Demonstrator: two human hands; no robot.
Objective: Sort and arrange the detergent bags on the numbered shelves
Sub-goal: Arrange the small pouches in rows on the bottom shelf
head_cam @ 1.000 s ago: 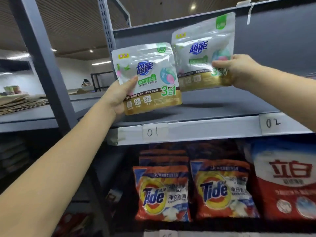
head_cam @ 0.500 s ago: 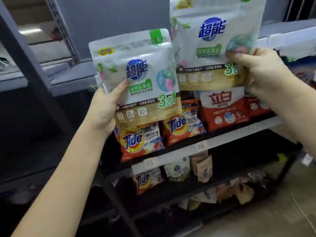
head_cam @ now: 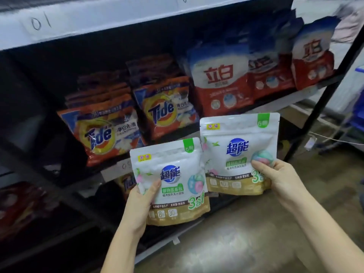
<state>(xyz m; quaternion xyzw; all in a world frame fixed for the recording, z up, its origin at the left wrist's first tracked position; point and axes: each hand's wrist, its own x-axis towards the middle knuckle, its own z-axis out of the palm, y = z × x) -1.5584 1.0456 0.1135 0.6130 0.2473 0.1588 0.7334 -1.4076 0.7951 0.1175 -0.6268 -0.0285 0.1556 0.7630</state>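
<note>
Two white-and-gold detergent pouches with a blue logo are held up side by side in front of the shelves. My left hand point(head_cam: 141, 203) grips the lower left edge of the left pouch point(head_cam: 173, 174). My right hand point(head_cam: 279, 180) grips the lower right side of the right pouch point(head_cam: 236, 146), which sits slightly higher. Both pouches are upright with their fronts toward me, below the middle shelf level. The top shelf edge carries a label "01" point(head_cam: 40, 21).
The middle shelf holds orange Tide bags point(head_cam: 102, 133) in stacked rows and red-and-white bags point(head_cam: 220, 83) to the right. A dark upright post point(head_cam: 323, 99) stands at the right. Lower shelves hold more bags in shadow. Bare concrete floor point(head_cam: 246, 243) lies below.
Both hands have brought the pouches down from the top shelf level to below the middle shelf. The view has tilted downward and closer to the shelves.
</note>
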